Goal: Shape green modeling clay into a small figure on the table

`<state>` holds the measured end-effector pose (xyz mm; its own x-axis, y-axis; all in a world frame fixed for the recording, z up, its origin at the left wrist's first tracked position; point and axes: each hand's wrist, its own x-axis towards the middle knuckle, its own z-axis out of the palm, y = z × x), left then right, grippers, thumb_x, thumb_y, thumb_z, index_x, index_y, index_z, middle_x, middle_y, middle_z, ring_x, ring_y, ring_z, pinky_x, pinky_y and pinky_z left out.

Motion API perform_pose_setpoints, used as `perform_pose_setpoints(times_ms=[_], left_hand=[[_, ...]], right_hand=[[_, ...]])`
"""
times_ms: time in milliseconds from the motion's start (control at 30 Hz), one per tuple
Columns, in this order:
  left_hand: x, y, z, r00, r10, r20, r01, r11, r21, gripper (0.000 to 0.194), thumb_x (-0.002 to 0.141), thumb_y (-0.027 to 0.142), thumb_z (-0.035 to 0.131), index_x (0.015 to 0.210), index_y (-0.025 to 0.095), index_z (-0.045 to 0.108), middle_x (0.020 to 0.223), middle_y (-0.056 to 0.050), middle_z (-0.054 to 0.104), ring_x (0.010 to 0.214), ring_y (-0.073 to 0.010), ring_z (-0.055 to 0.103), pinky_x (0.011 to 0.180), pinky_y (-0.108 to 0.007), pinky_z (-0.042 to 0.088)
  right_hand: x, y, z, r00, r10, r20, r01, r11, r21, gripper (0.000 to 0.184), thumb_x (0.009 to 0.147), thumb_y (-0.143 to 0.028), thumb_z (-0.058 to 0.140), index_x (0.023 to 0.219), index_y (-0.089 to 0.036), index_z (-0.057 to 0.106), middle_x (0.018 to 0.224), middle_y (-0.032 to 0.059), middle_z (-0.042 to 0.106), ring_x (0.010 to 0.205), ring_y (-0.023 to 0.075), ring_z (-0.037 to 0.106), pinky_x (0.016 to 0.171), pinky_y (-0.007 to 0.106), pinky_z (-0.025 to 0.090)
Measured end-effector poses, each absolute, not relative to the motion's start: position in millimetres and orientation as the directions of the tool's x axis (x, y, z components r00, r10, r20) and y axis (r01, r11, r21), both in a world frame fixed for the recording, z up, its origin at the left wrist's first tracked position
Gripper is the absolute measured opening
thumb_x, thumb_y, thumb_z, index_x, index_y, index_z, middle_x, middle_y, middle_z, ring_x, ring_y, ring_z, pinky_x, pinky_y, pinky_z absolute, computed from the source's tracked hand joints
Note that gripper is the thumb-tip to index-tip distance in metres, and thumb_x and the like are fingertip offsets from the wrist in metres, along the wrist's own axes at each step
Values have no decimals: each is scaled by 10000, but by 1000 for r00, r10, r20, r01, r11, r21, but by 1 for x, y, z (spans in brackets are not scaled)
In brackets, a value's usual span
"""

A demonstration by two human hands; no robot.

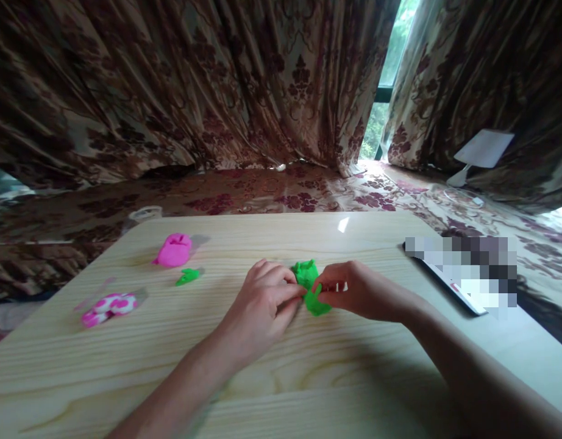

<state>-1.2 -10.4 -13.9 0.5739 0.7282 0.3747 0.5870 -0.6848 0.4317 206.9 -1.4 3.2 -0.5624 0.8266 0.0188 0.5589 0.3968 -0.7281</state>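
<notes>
A lump of bright green modelling clay (pixel 306 273) sits near the middle of the wooden table, with a flatter green part (pixel 317 303) closer to me. My left hand (pixel 265 300) comes at it from the left, its fingertips pressed together against the clay's edge. From the other side my right hand (pixel 352 288) pinches a thin bit of the green clay between thumb and fingers. Parts of the clay are hidden behind the fingertips. A small green clay piece (pixel 188 277) lies apart to the left.
Pink clay (pixel 175 250) lies at the back left of the table (pixel 263 390). Nearer is a pink-and-white spotted piece (pixel 110 308). A flat dark-edged device (pixel 445 280), partly blurred out, rests at the right. Beyond stand a white lamp (pixel 484 148) and patterned curtains (pixel 263 79).
</notes>
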Motion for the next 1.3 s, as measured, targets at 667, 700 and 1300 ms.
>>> perform_pose_setpoints(times_ms=[667, 700, 1300], left_hand=[[-1, -16, -6, 686, 680, 261, 599, -730, 327, 201, 836, 236, 480, 785, 247, 675, 877, -35, 598, 931, -192, 486, 983, -447, 209], [-1, -16, -5, 684, 681, 262, 600, -729, 330, 205, 837, 236, 478, 788, 247, 677, 873, -35, 598, 925, -190, 486, 980, -443, 214], [0, -22, 0, 683, 699, 212, 627, -710, 320, 231, 858, 251, 445, 820, 259, 673, 863, -13, 578, 938, -163, 477, 1020, -450, 175]], right_hand=[[198, -8, 3, -593, 793, 137, 616, 557, -558, 112, 764, -155, 558, 737, -175, 665, 727, 21, 633, 655, 118, 531, 606, 226, 357], [198, -8, 2, -593, 794, 137, 613, 555, -562, 109, 763, -154, 560, 737, -173, 664, 723, 21, 631, 652, 117, 528, 603, 225, 354], [199, -7, 0, -593, 804, 48, 659, 519, -545, 107, 762, -160, 555, 735, -153, 658, 729, 30, 628, 661, 114, 503, 613, 221, 318]])
